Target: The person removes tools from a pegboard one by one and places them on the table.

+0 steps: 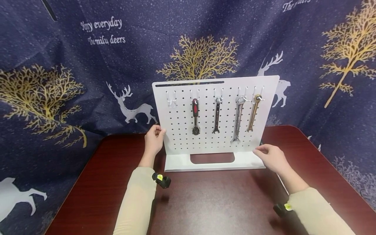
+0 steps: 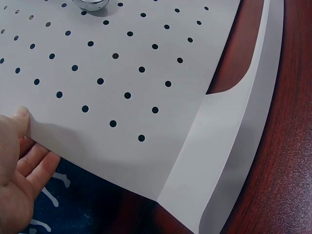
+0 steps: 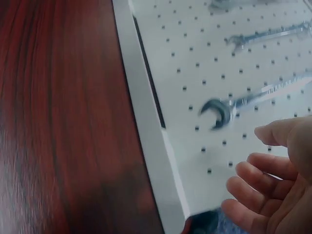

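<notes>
White pegboard [image 1: 205, 141], three wrenches [image 1: 238, 120], one ratchet [image 1: 195, 111]

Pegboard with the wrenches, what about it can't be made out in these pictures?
Pegboard: its back, hidden in the head view by its own front.
Ratchet wrench: its handle, cut off by the top edge in the left wrist view.
Longest combination wrench: its lettering, too small in the head view, blurred in the right wrist view.

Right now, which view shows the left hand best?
Left wrist view: it shows the left hand closest, though partly cut off, holding the board. The head view shows it whole but smaller; the right wrist misses it.
</notes>
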### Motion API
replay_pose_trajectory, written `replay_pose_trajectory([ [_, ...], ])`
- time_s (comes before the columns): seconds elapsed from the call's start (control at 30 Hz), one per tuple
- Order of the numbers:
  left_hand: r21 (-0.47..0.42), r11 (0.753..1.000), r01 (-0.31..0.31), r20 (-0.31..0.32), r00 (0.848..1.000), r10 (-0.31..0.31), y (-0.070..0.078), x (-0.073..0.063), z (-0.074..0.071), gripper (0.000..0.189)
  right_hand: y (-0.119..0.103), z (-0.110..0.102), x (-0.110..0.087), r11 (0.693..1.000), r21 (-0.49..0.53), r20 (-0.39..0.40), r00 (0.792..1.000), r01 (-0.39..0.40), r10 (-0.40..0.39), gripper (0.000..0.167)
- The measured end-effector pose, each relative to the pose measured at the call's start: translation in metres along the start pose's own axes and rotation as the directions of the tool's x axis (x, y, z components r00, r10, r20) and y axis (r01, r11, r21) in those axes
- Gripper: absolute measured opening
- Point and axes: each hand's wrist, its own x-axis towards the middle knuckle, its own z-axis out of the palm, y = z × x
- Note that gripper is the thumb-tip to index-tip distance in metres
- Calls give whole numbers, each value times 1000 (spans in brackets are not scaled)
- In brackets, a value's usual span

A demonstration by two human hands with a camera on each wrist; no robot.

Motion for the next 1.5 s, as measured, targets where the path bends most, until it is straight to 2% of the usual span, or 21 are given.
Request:
replay_pose_trajectory([
  [0.47,-2,1000,-5,-3,1000,5,0,1,0,18,-31,23,13,991,77,-7,994,108,-108,35],
  [0.9,-5,1000,8,6,1000,-8,1,0,0,18,-66,46,26,967,194,-31,986,168,-165,29],
  [1.17,3,1000,18,8,1000,-18,2,-1,0,18,-88,55,32,954,254,-14,986,162,-164,27],
  [1.5,4,1000,14,5,1000,-14,1,0,0,18,-114,64,40,928,323,-30,982,187,-188,32],
])
